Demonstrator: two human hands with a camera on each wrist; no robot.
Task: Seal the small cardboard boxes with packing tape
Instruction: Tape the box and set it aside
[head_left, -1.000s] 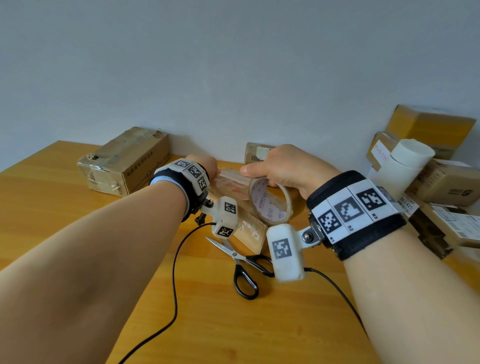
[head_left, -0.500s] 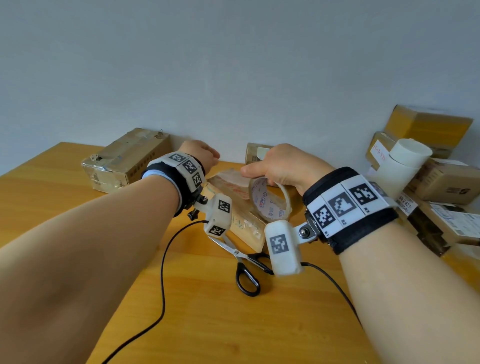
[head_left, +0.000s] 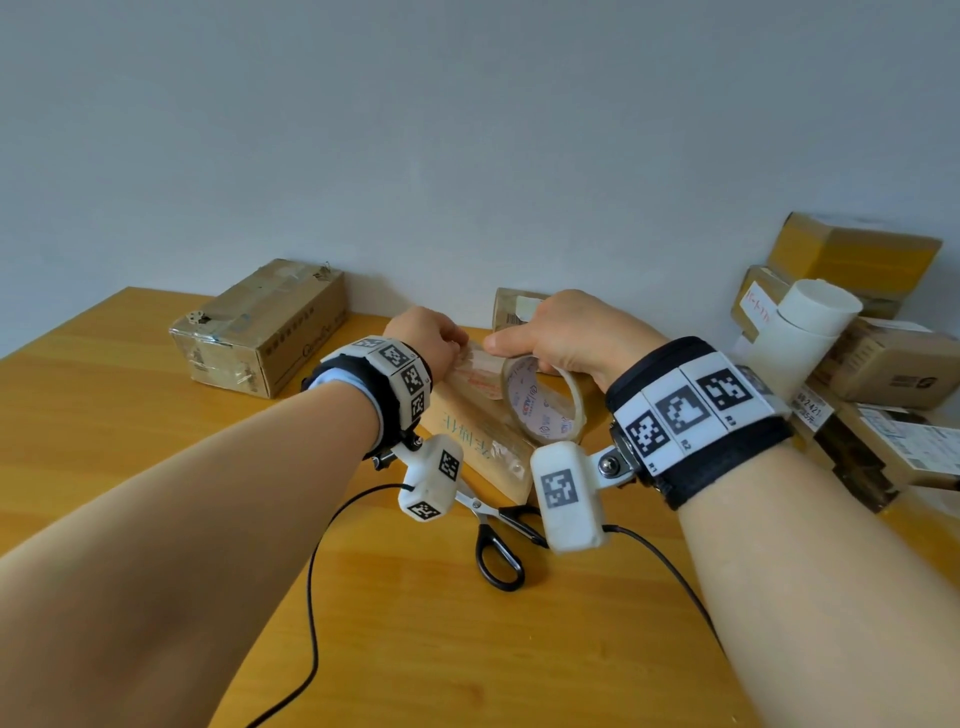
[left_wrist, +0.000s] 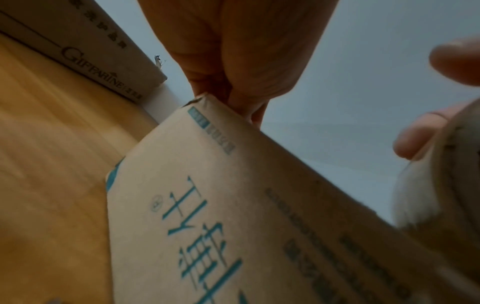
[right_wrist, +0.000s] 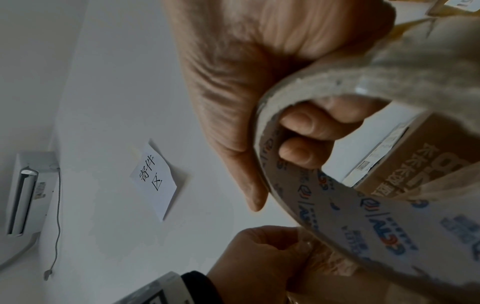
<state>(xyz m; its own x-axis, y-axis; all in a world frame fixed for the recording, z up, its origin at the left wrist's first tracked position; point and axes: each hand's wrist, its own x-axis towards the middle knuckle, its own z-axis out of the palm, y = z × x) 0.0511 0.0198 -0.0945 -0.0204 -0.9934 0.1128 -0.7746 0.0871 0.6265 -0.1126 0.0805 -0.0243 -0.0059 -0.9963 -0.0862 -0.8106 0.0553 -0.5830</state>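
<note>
The fingers (right_wrist: 306, 127) of the right hand (head_left: 582, 338) are curled through the core of the packing tape roll (head_left: 543, 402), which is gripped and held upright on the small cardboard box (head_left: 483, 441), with the thumb laid along its outer face. The fingers (left_wrist: 241, 96) of the left hand (head_left: 426, 338) are pinched at the far top edge of the same box, where a pulled-out strip of tape appears to be held, though the contact is partly hidden. The box is seen lying on the wooden bench (head_left: 130, 415), its printed side turned toward the camera. Black-handled scissors (head_left: 496, 540) are laid on the bench just in front of it. A larger taped carton (head_left: 265, 332) is placed further left by the wall, and more boxes (head_left: 883, 364) are stacked at the right.
</note>
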